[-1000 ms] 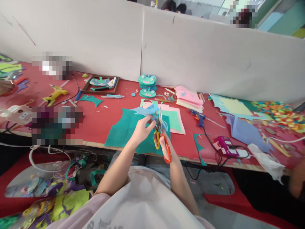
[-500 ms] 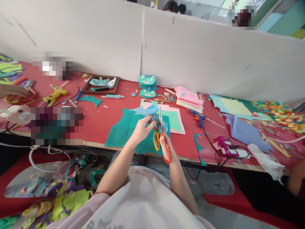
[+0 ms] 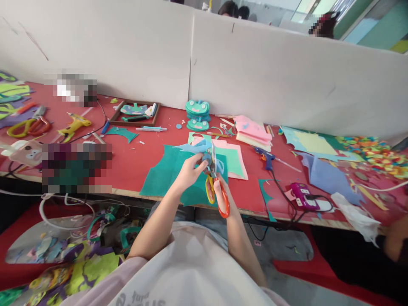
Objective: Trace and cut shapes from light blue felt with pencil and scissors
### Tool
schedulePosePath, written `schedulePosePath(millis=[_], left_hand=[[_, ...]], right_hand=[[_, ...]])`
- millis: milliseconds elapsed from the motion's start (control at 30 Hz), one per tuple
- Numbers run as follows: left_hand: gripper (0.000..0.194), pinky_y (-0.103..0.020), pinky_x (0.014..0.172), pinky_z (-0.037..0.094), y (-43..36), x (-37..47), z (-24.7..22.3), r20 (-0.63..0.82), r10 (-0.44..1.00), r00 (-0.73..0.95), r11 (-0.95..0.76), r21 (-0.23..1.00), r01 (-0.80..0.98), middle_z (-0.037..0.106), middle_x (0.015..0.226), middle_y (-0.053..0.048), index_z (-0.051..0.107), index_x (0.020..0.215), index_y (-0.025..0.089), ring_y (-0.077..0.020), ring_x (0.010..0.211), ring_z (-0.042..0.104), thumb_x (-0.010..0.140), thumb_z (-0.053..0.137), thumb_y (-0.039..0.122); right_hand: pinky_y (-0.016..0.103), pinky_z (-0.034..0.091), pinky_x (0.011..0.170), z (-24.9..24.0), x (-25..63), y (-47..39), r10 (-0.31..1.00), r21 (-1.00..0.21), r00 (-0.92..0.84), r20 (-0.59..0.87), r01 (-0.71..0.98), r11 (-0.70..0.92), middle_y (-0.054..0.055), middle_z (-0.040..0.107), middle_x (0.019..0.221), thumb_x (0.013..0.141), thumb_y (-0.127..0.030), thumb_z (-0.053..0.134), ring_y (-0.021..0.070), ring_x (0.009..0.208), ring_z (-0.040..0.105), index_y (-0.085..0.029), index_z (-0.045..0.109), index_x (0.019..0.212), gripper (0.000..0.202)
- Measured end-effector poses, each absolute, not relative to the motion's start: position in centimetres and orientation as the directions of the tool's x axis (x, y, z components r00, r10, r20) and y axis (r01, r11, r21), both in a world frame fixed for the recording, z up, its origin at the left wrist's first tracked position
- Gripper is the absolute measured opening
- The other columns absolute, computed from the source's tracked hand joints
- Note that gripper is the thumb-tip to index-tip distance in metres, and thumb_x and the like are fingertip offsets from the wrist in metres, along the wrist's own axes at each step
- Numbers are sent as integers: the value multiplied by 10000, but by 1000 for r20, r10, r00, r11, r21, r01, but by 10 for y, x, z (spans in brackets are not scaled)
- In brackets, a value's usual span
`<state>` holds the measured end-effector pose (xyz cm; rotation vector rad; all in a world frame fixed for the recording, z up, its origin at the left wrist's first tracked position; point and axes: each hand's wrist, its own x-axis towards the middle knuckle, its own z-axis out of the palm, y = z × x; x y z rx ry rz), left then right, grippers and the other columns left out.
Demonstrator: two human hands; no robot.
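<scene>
My left hand (image 3: pixel 191 169) pinches a light blue felt piece (image 3: pixel 199 146) between thumb and fingers, above the table's front edge. In my right hand (image 3: pixel 222 188) is a pair of scissors (image 3: pixel 224 204) with one orange-red and one yellow handle. Their blades point away from me and stand against the blue felt, close to my left fingertips. Just where the blades meet the felt is partly hidden by my fingers. Under both hands lies a dark green felt sheet (image 3: pixel 159 170), with a mint and pink sheet (image 3: pixel 240 163) beside it.
Stacked green frog-like faces (image 3: pixel 197 110) stand against the white partition (image 3: pixel 127 51). A blue glue gun (image 3: pixel 268 158) and a purple power strip (image 3: pixel 304 196) with cables lie on the right. On the left are a yellow glue gun (image 3: pixel 75 125), a wooden frame (image 3: pixel 137 112) and other scissors (image 3: pixel 30 123).
Another person's hand has left the scissors at the far left, which now lie alone. My scissors have shifted very slightly at the blue felt; my hands stay nearly in place.
</scene>
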<state>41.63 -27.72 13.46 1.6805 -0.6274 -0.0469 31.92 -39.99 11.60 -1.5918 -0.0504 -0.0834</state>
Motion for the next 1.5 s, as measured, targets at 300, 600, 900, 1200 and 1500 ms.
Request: schedulePosePath(millis=[300,600,900,1200,1500], left_hand=[[204,-219,617,405,-282,413,132,333,-384,861,-40,926,-376,525,683,24,461,747,186,-104,641,506,890,428,328],[186,-212,600,407,-282,412,135,342,-387,856,-83,912,-402,533,674,26,471,750,182,-102,628,518,886,440,306],[212,-209,614,453,-281,410,136,295,-451,842,-99,921,-376,551,701,14,479,741,175,-114,663,576,891,442,320],[205,-204,612,437,-282,411,136,292,-457,840,-129,913,-387,561,702,16,486,747,173,-112,661,570,890,437,312],[208,-195,596,448,-282,409,139,296,-461,837,-101,919,-381,554,697,14,479,731,172,-106,641,563,886,444,307]], right_hand=[[257,323,402,116,319,-402,-29,-993,996,89,87,-74,-55,365,545,850,-668,401,114,436,357,-214,474,1215,587],[270,346,463,114,319,-402,5,-991,992,126,126,-37,-36,400,632,892,-618,367,117,493,388,-244,492,1130,460],[287,390,490,117,318,-403,7,-990,991,130,131,-45,11,485,778,882,-628,361,131,553,439,-246,503,1070,449],[263,381,474,117,317,-404,-15,-991,993,116,115,-65,3,485,752,894,-609,349,125,550,434,-245,505,1020,415],[243,372,471,118,315,-404,-43,-985,990,133,127,-114,-23,449,685,919,-559,347,117,531,412,-252,514,1001,359]])
